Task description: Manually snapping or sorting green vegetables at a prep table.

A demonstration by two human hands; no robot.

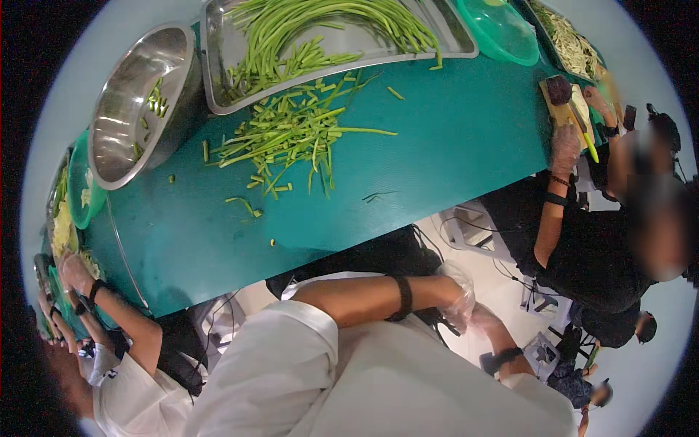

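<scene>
My left hand [458, 297], in a thin clear plastic glove, is bent down at the wrist beyond the table's front edge. Its fingers look curled against my right hand [482, 319], which also wears a clear glove. The two hands meet in front of my white shirt, and whatever lies between them is hidden. My right fingers cannot be made out. Away from both hands, a heap of cut green stalks [291, 135] lies on the green table [429, 146]. Behind it a steel tray [226, 62] holds long uncut stalks [342, 14] and short pieces.
A deep steel bowl [120, 95] with a few green pieces stands left, beside a green plastic basket [86, 182]. Another green basket [502, 33] is at the back right. Co-workers' gloved hands work at both sides; the right one is at a cutting board [559, 113].
</scene>
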